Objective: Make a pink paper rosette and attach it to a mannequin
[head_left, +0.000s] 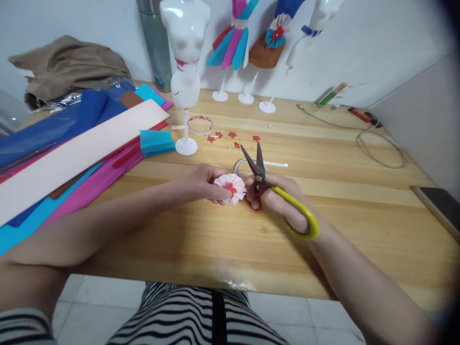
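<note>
The left hand (197,184) is pinched shut on a pleated paper rosette (230,188) with a red flower in its middle, held just above the wooden table (215,244) near its centre. The right hand (283,203), at 3 o'clock and touching the rosette, is curled around yellow-handled scissors (257,167), blades slightly apart and pointing to 12. Small red paper flowers (233,134) lie at 12 o'clock, a white mannequin (185,72) at 11, and coloured paper sheets (72,153) at 9.

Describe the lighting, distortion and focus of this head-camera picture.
Head view: soft, even light, only faint shadows under the left hand and right hand; wide-angle bend bows the table edge; dark vignette in the right corners; paper rosette and scissors sharp, no motion blur.
</note>
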Motion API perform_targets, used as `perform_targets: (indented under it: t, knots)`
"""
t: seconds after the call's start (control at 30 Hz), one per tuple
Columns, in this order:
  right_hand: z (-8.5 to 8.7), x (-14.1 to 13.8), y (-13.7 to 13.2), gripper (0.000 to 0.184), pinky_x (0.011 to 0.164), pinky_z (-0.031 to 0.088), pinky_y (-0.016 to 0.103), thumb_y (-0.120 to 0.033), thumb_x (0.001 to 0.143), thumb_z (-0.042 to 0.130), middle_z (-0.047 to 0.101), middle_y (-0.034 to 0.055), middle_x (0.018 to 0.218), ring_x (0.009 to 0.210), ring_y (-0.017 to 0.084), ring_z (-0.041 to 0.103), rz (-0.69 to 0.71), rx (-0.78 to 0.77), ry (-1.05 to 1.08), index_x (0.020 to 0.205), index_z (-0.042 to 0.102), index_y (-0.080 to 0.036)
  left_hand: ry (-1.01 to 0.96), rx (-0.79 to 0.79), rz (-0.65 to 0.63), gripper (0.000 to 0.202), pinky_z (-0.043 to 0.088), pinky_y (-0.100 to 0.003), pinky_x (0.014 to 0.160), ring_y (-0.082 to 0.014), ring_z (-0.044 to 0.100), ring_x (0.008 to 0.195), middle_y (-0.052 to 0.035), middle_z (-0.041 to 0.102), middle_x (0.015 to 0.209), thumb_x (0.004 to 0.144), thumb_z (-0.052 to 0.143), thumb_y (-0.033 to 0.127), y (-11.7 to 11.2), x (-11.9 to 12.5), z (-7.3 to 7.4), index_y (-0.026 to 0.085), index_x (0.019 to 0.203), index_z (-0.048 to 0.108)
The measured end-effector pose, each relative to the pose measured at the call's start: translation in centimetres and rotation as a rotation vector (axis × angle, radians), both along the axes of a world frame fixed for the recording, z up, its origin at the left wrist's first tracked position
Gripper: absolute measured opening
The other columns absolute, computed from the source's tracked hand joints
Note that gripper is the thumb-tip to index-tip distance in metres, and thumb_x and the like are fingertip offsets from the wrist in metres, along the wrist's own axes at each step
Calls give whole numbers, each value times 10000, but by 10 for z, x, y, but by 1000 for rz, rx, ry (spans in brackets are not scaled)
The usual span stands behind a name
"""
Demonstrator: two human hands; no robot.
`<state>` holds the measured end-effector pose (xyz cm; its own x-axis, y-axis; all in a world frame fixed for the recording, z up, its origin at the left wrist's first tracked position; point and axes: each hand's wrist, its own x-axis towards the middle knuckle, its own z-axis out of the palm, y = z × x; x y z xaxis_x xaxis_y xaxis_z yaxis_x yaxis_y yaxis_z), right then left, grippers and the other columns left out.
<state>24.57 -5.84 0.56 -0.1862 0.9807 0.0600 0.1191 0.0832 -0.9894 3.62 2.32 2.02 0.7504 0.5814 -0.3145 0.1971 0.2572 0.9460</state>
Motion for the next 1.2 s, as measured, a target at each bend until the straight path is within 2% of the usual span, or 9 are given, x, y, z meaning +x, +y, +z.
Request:
perform_targets:
  t: [0.17, 0.27, 0.4, 0.57, 0.73, 0.8, 0.93, 1.07, 1.2]
  knots:
    - [1, -5, 2, 383, 609, 485, 346, -509, 716, 797, 656, 27, 836, 673, 178, 583, -83, -9, 70, 990, 682, -269, 46, -27, -125, 150, 523, -246, 603, -158, 663, 630, -56, 723, 693, 608, 755, 236, -1, 0, 3, 135, 716, 730]
    - [-2, -20, -2, 387, 576, 481, 329, -424, 641, 856, 635, 2, 774, 637, 165, 569, -129, -68, 103, 938, 664, -266, 59, -42, -153, 137, 540, -278, 606, -188, 684, 640, -66, 727, 693, 603, 764, 238, -4, 2, 0, 154, 707, 736]
    - [-2, -30, -6, 320, 490, 447, 288, -366, 657, 831, 588, -29, 658, 546, 132, 524, -166, -141, 86, 879, 637, -242, 56, -70, -143, 121, 556, -336, 635, -235, 701, 660, -90, 728, 690, 615, 765, 241, -6, 3, -2, 160, 700, 739]
    - [-2, -30, -5, 340, 481, 492, 305, -381, 663, 811, 610, -30, 647, 523, 143, 565, -229, -149, 88, 896, 610, -238, 43, -117, -151, 208, 549, -314, 691, -191, 689, 708, -82, 736, 812, 713, 734, 284, -6, 1, 0, 122, 842, 724]
    - [-9, -32, -4, 384, 497, 514, 326, -390, 651, 825, 610, -30, 661, 526, 152, 574, -316, -137, 117, 916, 592, -238, -52, -119, 42, 175, 496, -230, 674, -122, 624, 712, -31, 688, 741, 697, 751, 231, -13, 5, -6, 108, 792, 671]
    - [-12, -33, -5, 412, 497, 505, 321, -420, 648, 834, 602, -32, 661, 524, 150, 569, -303, -154, 132, 924, 588, -239, -81, -138, 105, 172, 470, -214, 631, -105, 594, 651, -16, 669, 686, 670, 765, 232, -16, 6, -9, 115, 731, 653]
    - [-9, -28, -8, 429, 520, 473, 303, -522, 711, 792, 573, -33, 656, 545, 143, 545, -215, -123, 114, 953, 583, -236, -79, -121, 96, 207, 444, -198, 585, -104, 587, 627, -17, 664, 658, 639, 788, 265, -12, 4, -7, 111, 712, 670]
    - [2, -11, -10, 427, 579, 427, 306, -632, 860, 597, 566, 3, 737, 624, 148, 518, -13, 34, -88, 958, 602, -216, -81, -57, 46, 224, 423, -194, 549, -99, 574, 584, -14, 658, 628, 604, 806, 266, -3, -1, 2, 109, 700, 679]
    - [10, 2, -12, 515, 588, 394, 307, -702, 869, 525, 559, 28, 804, 658, 153, 488, 68, 101, -312, 962, 585, -199, -110, -4, 53, 224, 416, -203, 543, -101, 572, 571, -22, 653, 613, 617, 801, 275, 2, -5, 10, 105, 670, 666]
